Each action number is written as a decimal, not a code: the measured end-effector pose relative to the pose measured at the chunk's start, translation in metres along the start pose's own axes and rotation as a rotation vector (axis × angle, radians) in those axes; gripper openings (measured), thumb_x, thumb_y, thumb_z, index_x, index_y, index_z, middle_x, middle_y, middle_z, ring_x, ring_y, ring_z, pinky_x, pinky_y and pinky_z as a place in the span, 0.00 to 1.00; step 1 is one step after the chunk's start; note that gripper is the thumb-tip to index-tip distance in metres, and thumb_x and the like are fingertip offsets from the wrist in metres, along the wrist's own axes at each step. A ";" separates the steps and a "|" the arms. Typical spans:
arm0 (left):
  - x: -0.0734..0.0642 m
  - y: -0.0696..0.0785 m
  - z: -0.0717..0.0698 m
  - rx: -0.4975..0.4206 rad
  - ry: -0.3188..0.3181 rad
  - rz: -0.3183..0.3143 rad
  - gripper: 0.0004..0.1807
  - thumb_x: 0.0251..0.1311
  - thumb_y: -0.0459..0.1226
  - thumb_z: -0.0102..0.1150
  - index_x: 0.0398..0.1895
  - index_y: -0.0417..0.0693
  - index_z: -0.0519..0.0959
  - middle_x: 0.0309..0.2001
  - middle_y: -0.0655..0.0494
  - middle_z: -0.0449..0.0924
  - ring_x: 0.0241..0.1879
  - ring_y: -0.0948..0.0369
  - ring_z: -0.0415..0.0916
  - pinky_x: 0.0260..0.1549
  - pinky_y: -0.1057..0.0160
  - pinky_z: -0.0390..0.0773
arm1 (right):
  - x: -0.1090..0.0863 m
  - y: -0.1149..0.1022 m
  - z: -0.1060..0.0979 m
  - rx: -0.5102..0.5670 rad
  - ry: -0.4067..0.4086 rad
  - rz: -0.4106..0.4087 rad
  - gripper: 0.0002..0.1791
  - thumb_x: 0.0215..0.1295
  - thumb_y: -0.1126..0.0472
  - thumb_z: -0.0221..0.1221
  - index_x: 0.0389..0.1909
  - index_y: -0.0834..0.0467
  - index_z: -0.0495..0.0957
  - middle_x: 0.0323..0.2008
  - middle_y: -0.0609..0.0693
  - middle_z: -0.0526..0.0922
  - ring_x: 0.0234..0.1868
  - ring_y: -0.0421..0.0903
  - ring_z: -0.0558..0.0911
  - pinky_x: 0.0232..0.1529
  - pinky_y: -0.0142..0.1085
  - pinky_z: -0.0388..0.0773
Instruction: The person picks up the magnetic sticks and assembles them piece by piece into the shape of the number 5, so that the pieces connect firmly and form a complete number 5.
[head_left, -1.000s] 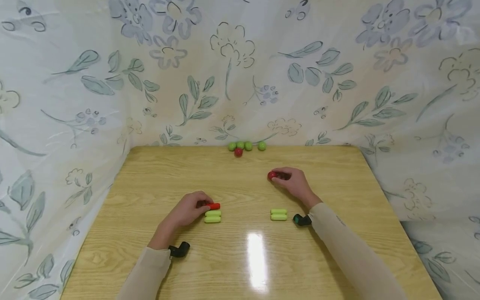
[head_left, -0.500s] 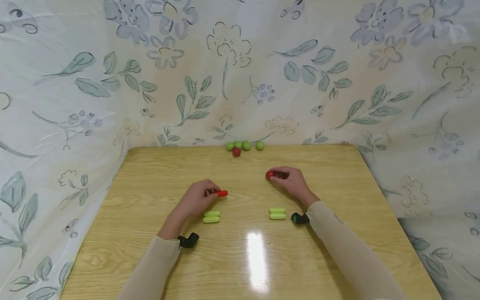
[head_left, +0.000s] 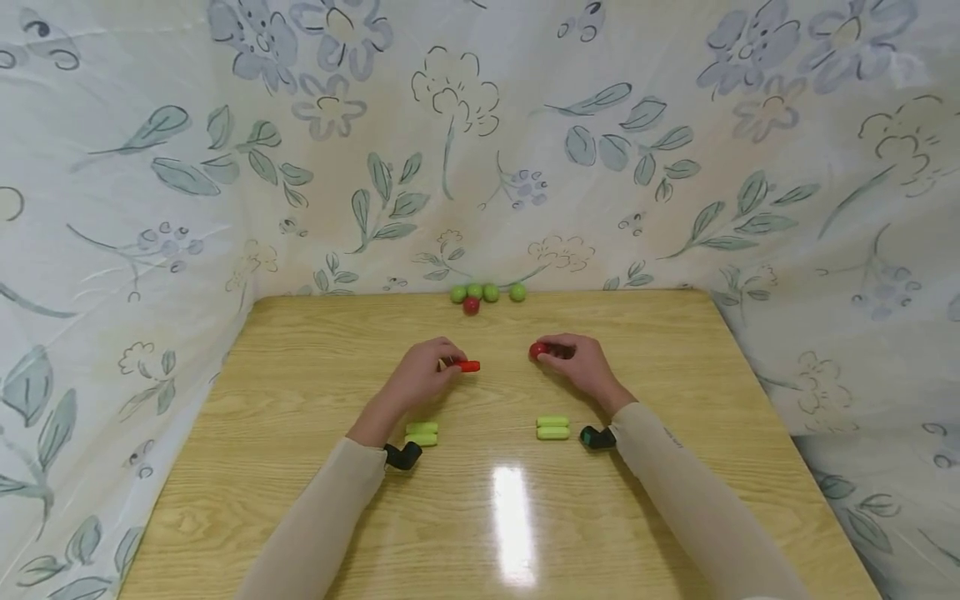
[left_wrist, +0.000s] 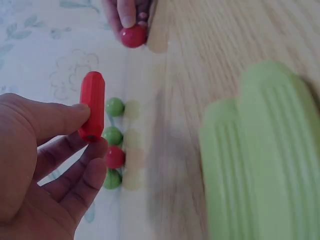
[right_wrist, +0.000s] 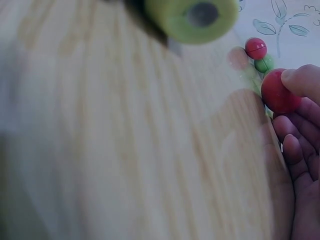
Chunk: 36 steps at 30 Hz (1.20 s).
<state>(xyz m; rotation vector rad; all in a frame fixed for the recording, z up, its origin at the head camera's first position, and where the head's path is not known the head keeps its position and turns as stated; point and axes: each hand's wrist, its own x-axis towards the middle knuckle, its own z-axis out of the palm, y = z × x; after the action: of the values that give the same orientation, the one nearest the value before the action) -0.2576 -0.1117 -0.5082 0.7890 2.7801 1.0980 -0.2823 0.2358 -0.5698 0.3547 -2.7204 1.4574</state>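
Note:
My left hand pinches a short red faceted stick between thumb and fingers, raised over the middle of the table. To its right, my right hand grips a glossy red ball with thumb and fingertips. The stick's free end points toward that ball, a gap between them. Two yellow-green ribbed sticks lie side by side below the left forearm, large and close in the left wrist view. A matching pair lies in front of the right hand.
Several green balls line the table's back edge, one set apart at the right. A second red ball sits just in front of them. Floral cloth hangs right behind the wooden table.
My left hand has carried the red stick away from beside the left yellow-green pair, forward and right toward the right hand. The right hand keeps its place with the red ball.

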 end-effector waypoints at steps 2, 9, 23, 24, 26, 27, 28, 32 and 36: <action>0.004 0.001 0.000 -0.003 -0.003 0.003 0.09 0.73 0.31 0.69 0.52 0.45 0.90 0.46 0.57 0.85 0.42 0.58 0.80 0.46 0.57 0.83 | 0.000 0.000 0.000 0.006 0.004 -0.002 0.19 0.71 0.55 0.74 0.60 0.55 0.89 0.50 0.52 0.89 0.45 0.49 0.84 0.48 0.42 0.82; 0.019 0.003 0.003 -0.015 -0.012 -0.019 0.09 0.74 0.33 0.69 0.53 0.45 0.90 0.46 0.58 0.85 0.44 0.58 0.81 0.49 0.55 0.83 | -0.002 0.001 0.001 0.015 0.007 -0.006 0.18 0.71 0.56 0.75 0.59 0.55 0.89 0.47 0.51 0.89 0.44 0.49 0.83 0.46 0.40 0.81; 0.058 0.004 0.018 -0.002 -0.052 -0.007 0.09 0.74 0.33 0.68 0.52 0.45 0.90 0.45 0.55 0.86 0.46 0.57 0.79 0.50 0.56 0.81 | 0.000 0.000 0.001 -0.018 0.001 0.016 0.20 0.72 0.54 0.74 0.60 0.55 0.88 0.50 0.51 0.89 0.46 0.49 0.84 0.47 0.41 0.82; 0.060 0.004 0.019 -0.004 -0.054 -0.010 0.09 0.74 0.33 0.68 0.52 0.45 0.90 0.45 0.55 0.86 0.46 0.57 0.79 0.50 0.56 0.81 | 0.000 0.000 0.001 -0.018 0.003 0.017 0.19 0.71 0.54 0.74 0.60 0.54 0.89 0.51 0.51 0.89 0.46 0.48 0.84 0.47 0.41 0.82; 0.062 0.004 0.022 -0.016 -0.053 -0.023 0.09 0.74 0.33 0.68 0.52 0.44 0.90 0.45 0.55 0.86 0.46 0.56 0.79 0.50 0.56 0.80 | -0.001 0.001 0.001 -0.018 0.003 0.017 0.19 0.71 0.54 0.74 0.60 0.55 0.89 0.51 0.51 0.89 0.46 0.48 0.84 0.48 0.41 0.82; 0.063 0.004 0.024 -0.020 -0.052 -0.028 0.08 0.74 0.32 0.68 0.52 0.44 0.90 0.45 0.55 0.87 0.46 0.56 0.79 0.50 0.55 0.80 | -0.001 0.001 0.001 -0.015 0.002 0.019 0.20 0.71 0.54 0.74 0.60 0.55 0.89 0.51 0.51 0.89 0.47 0.48 0.84 0.48 0.41 0.82; 0.064 0.004 0.025 -0.025 -0.051 -0.031 0.08 0.73 0.32 0.69 0.51 0.44 0.90 0.45 0.55 0.87 0.46 0.56 0.80 0.51 0.55 0.80 | -0.001 0.001 0.001 -0.014 -0.001 0.019 0.20 0.72 0.54 0.74 0.60 0.55 0.89 0.52 0.52 0.89 0.47 0.49 0.84 0.48 0.41 0.82; 0.068 0.004 0.031 -0.031 -0.055 -0.023 0.07 0.72 0.31 0.69 0.49 0.44 0.91 0.44 0.55 0.87 0.46 0.55 0.80 0.52 0.54 0.80 | 0.000 0.002 0.002 -0.014 -0.008 0.025 0.20 0.72 0.52 0.74 0.60 0.54 0.89 0.53 0.51 0.89 0.48 0.49 0.85 0.50 0.43 0.83; 0.073 0.006 0.034 -0.033 -0.047 -0.021 0.07 0.71 0.32 0.69 0.49 0.45 0.91 0.45 0.56 0.88 0.47 0.56 0.81 0.54 0.55 0.80 | 0.001 0.001 0.001 -0.015 -0.004 0.016 0.20 0.72 0.51 0.73 0.61 0.53 0.89 0.56 0.51 0.89 0.53 0.50 0.85 0.55 0.49 0.83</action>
<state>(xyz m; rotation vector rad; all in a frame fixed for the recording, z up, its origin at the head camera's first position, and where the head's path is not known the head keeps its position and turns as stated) -0.3107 -0.0519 -0.5200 0.7706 2.7182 1.1036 -0.2837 0.2354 -0.5711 0.3366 -2.7423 1.4406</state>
